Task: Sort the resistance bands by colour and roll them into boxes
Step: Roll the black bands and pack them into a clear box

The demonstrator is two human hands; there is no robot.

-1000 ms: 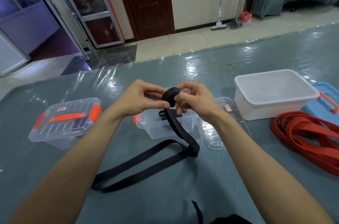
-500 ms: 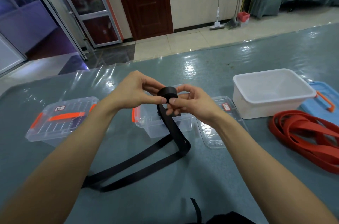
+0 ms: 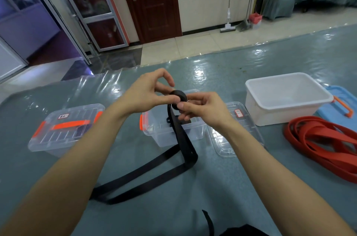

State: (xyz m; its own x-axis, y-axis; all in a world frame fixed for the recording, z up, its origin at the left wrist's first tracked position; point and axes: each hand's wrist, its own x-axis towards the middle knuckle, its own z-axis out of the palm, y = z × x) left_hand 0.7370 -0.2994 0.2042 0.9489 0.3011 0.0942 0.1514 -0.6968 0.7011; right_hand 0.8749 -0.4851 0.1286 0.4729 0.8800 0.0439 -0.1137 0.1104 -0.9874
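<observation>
A black resistance band (image 3: 154,175) lies in a long loop on the grey table, its upper end wound into a small tight roll (image 3: 178,97) held above a lidless clear box (image 3: 164,131). My left hand (image 3: 148,93) pinches the roll from the left. My right hand (image 3: 201,107) pinches it from the right with thumb and fingers. Several red bands (image 3: 326,143) lie heaped at the right. More black band (image 3: 210,224) pokes in at the bottom edge.
A closed clear box with orange latches (image 3: 63,127) stands at the left. A clear lid (image 3: 237,129) lies right of the open box. A white tub (image 3: 284,98) and a blue lid with an orange handle (image 3: 342,104) sit at the right.
The roll has been wound further and lifted a little higher. The loose loop on the table has shortened and been drawn toward the hands.
</observation>
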